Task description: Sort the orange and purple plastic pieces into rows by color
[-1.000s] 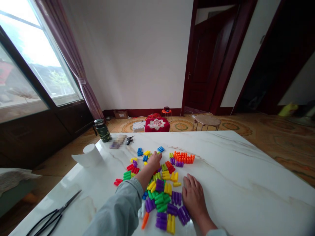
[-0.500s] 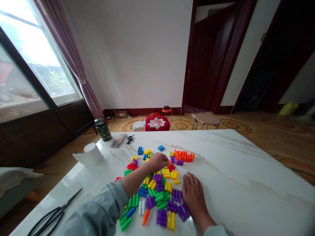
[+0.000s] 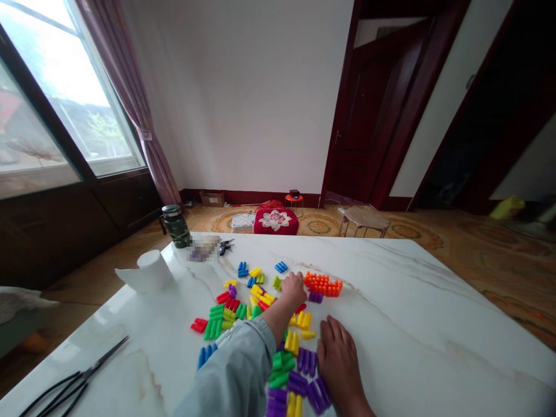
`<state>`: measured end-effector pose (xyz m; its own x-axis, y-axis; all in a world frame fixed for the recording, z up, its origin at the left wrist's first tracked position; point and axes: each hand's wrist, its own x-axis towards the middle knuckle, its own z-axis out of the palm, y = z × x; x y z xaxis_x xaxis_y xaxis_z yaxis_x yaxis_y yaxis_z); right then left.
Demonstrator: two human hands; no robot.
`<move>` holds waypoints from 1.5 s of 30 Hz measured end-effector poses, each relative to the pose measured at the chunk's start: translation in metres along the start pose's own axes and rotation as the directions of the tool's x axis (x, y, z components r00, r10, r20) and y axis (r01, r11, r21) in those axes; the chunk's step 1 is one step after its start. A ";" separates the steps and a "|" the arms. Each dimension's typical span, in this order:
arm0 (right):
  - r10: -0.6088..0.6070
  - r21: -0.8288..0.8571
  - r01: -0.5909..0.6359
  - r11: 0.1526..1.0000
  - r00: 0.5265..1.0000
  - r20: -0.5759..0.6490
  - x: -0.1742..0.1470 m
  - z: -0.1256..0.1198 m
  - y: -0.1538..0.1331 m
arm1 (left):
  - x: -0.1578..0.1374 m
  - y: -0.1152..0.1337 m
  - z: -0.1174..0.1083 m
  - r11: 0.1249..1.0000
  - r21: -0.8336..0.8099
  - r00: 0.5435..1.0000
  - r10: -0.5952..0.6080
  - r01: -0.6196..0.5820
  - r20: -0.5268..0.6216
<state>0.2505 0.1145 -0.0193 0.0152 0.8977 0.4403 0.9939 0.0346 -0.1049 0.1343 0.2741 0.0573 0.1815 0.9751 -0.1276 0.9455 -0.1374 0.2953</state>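
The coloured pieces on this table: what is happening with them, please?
A person's left hand is among the coloured pieces, close to the orange cluster; whether it holds one cannot be told. The right hand rests palm-down on the table, beside purple pieces. Scissors and a white roll are apart, at the left.

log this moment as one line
left hand: near orange pieces, grip unclear | right hand: on table, beside purple pieces | scissors: on table

The white table (image 3: 412, 301) bears coloured pieces (image 3: 292, 341), scissors (image 3: 90, 371), perhaps a packet (image 3: 203, 249).
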 end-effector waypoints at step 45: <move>-0.019 0.243 0.025 0.970 0.999 -0.028 0.011 -0.004 0.006 | -0.250 -0.113 0.060 0.996 0.007 0.854 0.084 -0.093 -0.514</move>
<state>0.2574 0.1230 -0.0118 -0.0006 0.8843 0.4670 0.9376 0.1629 -0.3073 -0.0017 0.0355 -0.0009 0.0953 0.9106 0.4022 0.9263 -0.2291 0.2991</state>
